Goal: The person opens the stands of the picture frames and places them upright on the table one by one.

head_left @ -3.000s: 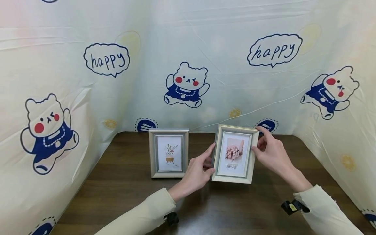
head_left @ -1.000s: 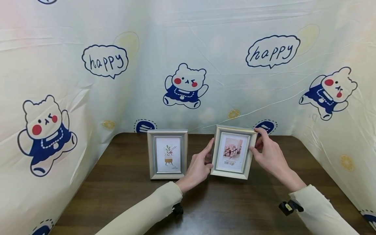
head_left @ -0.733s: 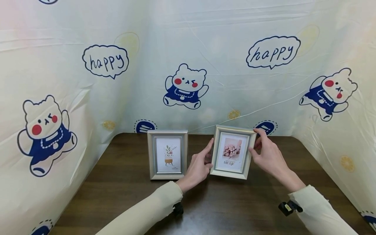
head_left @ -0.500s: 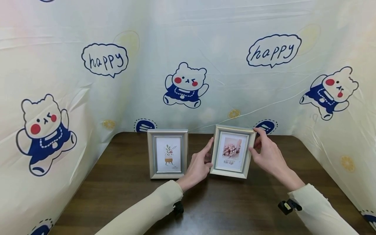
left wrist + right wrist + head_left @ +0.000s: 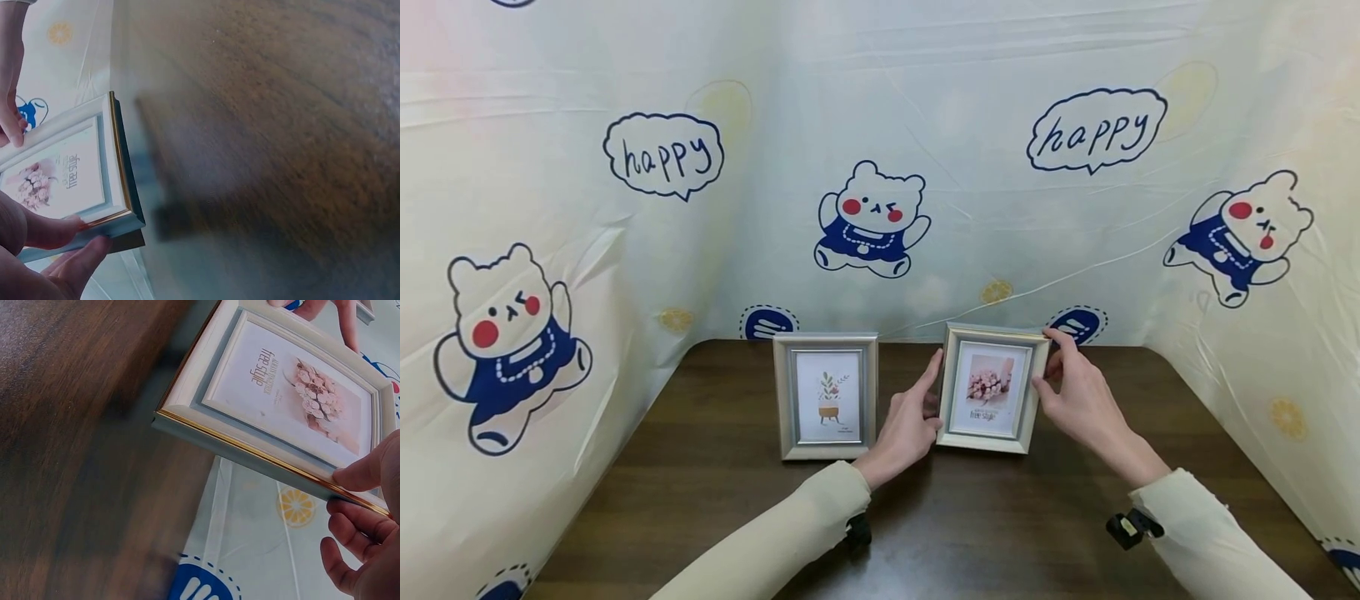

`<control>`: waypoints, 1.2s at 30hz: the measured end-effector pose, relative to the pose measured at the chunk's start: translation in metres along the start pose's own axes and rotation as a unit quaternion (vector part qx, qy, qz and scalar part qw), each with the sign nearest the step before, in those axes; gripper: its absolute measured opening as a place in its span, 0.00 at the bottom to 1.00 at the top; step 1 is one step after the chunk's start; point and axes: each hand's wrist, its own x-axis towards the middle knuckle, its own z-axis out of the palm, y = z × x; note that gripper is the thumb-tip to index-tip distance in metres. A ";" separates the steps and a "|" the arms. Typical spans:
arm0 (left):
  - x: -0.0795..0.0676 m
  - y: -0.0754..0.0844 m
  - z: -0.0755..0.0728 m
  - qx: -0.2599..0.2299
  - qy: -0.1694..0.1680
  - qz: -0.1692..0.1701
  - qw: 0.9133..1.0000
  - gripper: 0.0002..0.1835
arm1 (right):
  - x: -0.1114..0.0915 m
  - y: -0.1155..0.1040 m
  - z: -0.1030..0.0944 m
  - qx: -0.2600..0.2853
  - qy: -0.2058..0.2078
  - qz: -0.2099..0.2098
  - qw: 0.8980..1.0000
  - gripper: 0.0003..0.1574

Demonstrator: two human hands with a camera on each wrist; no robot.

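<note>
Both of my hands hold a cream picture frame (image 5: 988,388) with a pink bouquet and "free style" print, close over the table in the head view. My left hand (image 5: 902,429) grips its left side, thumb at the front edge and fingers partly hidden behind. At the upper right side, my right hand (image 5: 1084,398) pinches the edge, its thumb (image 5: 365,472) on the front in the right wrist view. The frame leans slightly clockwise. To its left, a second picture frame (image 5: 827,396) with a potted-plant picture stands upright on the table, partly overlapped by my left wrist.
A dark wooden table (image 5: 715,517) lies under everything. Around its back and sides hangs a pale cloth (image 5: 970,125) printed with bears and "happy" bubbles, close behind both frames. Black wrist cameras (image 5: 1133,528) sit at the sleeves.
The bouquet frame has shifted slightly left, its lower edge a little farther back, and it leans less than before. Both hands have moved along with it, keeping their hold. The plant frame has stayed put.
</note>
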 end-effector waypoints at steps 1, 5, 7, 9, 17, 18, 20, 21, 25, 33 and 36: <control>0.000 0.000 0.000 -0.001 0.000 -0.003 1.000 0.64 | 0.000 0.000 0.000 0.001 0.000 -0.001 1.000 0.49; 0.001 -0.001 0.001 0.002 0.003 -0.008 1.000 0.64 | -0.001 0.000 0.003 0.002 0.001 -0.006 1.000 0.50; 0.000 -0.001 0.002 0.006 0.003 -0.011 1.000 0.65 | -0.002 0.000 0.004 0.002 0.002 -0.010 1.000 0.50; 0.000 -0.002 0.002 0.010 0.002 -0.012 1.000 0.66 | -0.003 0.000 0.005 0.000 0.004 -0.012 1.000 0.49; 0.004 -0.004 0.002 0.016 0.000 0.002 1.000 0.66 | -0.004 0.002 0.006 -0.011 0.020 -0.020 1.000 0.50; 0.004 -0.004 0.002 0.018 0.000 0.002 1.000 0.67 | -0.003 0.002 0.006 -0.011 0.021 -0.021 0.999 0.50; 0.005 -0.003 0.001 0.019 0.000 0.000 1.000 0.67 | -0.003 0.002 0.006 -0.012 0.019 -0.022 0.999 0.50; 0.005 -0.003 0.001 0.019 0.000 -0.002 1.000 0.67 | -0.002 0.002 0.006 -0.013 0.018 -0.021 1.000 0.50; 0.005 -0.001 0.000 0.023 -0.003 -0.008 1.000 0.67 | -0.001 0.002 0.005 -0.018 0.013 -0.021 1.000 0.49; 0.001 -0.003 0.001 0.021 -0.005 -0.018 1.000 0.67 | -0.003 0.003 0.005 -0.034 0.007 -0.031 0.999 0.48; 0.000 -0.003 0.001 0.028 -0.005 -0.023 0.999 0.66 | -0.005 0.002 0.005 -0.042 0.008 -0.035 0.999 0.48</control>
